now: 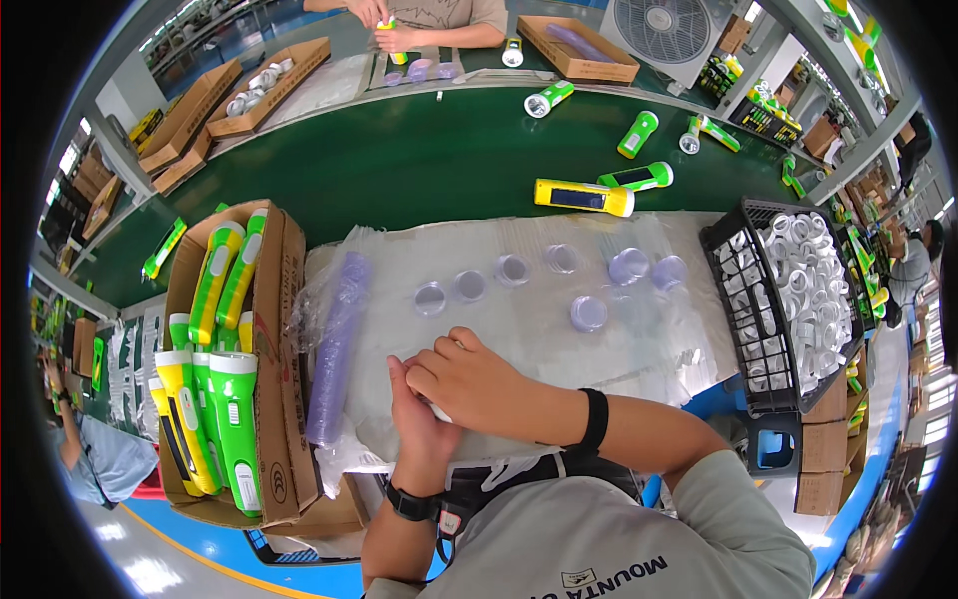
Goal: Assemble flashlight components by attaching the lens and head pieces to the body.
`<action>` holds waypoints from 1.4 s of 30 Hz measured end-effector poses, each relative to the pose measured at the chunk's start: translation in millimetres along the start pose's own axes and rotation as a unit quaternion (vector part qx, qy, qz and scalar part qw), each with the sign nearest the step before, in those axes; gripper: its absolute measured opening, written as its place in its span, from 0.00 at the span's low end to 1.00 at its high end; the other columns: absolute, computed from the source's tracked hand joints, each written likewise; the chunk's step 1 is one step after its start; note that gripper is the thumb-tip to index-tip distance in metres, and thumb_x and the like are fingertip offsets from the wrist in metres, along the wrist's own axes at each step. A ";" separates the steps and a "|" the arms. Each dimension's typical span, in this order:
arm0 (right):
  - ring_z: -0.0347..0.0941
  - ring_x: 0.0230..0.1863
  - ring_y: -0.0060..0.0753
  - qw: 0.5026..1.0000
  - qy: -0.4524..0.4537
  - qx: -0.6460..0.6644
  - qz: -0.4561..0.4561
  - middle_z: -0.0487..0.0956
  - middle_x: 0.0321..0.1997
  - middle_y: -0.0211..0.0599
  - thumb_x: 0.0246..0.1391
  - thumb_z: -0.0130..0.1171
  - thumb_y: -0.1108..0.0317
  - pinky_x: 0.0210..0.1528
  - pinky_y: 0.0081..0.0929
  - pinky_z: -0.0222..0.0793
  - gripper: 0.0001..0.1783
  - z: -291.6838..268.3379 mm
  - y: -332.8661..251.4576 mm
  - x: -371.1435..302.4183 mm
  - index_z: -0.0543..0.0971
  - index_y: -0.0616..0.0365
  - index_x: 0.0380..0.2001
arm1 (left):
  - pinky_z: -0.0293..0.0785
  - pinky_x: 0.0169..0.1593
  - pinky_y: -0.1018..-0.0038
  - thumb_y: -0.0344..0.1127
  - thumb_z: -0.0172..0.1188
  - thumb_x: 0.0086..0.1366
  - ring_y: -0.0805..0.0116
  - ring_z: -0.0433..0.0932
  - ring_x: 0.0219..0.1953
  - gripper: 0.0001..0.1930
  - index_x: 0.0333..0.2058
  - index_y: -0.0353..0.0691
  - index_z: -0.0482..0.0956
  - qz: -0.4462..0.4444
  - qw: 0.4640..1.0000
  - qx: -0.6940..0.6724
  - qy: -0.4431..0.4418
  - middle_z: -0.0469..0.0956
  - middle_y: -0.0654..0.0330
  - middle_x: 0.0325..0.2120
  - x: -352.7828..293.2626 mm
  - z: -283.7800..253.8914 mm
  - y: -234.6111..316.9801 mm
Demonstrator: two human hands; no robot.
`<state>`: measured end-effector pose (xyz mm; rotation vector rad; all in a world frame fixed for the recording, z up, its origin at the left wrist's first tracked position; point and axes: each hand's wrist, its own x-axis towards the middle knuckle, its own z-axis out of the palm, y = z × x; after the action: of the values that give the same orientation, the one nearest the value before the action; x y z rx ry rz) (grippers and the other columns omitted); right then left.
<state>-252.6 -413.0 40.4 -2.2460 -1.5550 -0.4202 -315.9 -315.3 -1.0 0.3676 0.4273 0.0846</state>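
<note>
From here I see the right hand [489, 385] curl its fingers [425, 378] narrowly over the left hand [427, 433], which cups a small white part [437, 410]; whether the right grips it too, I cannot tell. It lies at the left palm, right of the cardboard box [286, 414], its long axis and heading hidden.

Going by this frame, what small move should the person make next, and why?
Probably ease the right hand slightly up off the left hand. The two hands meet around a small white piece and mostly hide it, so uncovering it would likely let its state be checked.
</note>
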 end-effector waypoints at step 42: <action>0.68 0.36 0.39 1.000 -0.020 0.016 0.010 0.73 0.39 0.36 0.32 0.64 0.68 0.38 0.30 0.63 0.32 -5.2 13.8 -0.4 0.73 0.53 0.48 | 0.71 0.47 0.67 0.60 0.33 0.68 0.65 0.74 0.43 0.27 0.42 0.43 0.71 -0.073 0.997 -0.027 0.000 0.76 0.59 0.37 6.2 14.1 3.1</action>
<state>-240.0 -420.2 43.0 -2.2572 -1.5461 -0.3451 -304.3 -316.0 9.7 0.2823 0.4506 -0.0465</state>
